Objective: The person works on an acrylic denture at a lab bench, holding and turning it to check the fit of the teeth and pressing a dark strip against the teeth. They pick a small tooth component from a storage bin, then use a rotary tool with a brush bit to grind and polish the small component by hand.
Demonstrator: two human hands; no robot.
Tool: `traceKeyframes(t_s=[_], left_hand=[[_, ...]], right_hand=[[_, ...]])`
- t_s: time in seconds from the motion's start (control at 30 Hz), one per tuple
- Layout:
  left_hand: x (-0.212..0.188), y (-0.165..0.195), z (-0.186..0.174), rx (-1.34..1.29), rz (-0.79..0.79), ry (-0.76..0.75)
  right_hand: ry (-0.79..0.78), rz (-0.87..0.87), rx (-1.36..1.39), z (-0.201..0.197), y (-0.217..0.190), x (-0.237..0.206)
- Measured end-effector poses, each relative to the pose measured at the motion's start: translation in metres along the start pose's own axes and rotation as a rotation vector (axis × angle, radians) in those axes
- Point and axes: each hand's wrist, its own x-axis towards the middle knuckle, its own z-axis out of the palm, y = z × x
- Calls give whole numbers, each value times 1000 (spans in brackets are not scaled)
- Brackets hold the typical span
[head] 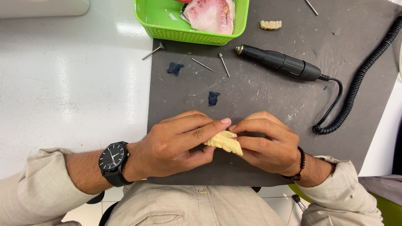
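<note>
Hands meet at the near edge of a dark grey rubber work mat [268,109] laid on a white glossy bench top [71,92]. The left hand [176,144], with a black round-faced wristwatch [113,161] on its wrist, is closed around one end of a cream-coloured ridged strip of moulded teeth [226,142], index finger stretched across the top. The right hand [268,142], wearing a black beaded bracelet [300,163], is closed on the other end of the same strip, fingers curled over it. The strip sits between the two hands, just above the mat, tilted down toward the right hand.

Further up the mat lies a black cylindrical rotary handpiece [278,62], its black coiled cable [360,79] running off to the right edge. Three thin metal burs [209,62] lie loose beside the handpiece tip, one of them partly off the mat. Two small dark blue scraps [213,98] rest on the mat. A second short cream tooth strip [270,24] lies near the far edge. A green plastic mesh basket [167,25] straddles the mat's far left corner and holds a pink dental cast [211,14]. Both forearms are in beige sleeves rolled back.
</note>
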Motion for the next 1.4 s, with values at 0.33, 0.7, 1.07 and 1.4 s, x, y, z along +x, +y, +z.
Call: traceKeyframes(t_s=[0.33, 0.7, 1.07, 1.4], left_hand=[[12, -1, -11, 171, -84, 20], [2, -7, -10, 163, 89, -45], [7, 2, -10, 279, 46, 17], [13, 10, -3, -356, -408, 102]], right_hand=[[67, 295, 313, 1, 0, 0], [-7, 472, 652, -1, 4, -12], [19, 453, 607, 1, 2, -7], [13, 48, -8, -4, -3, 2]])
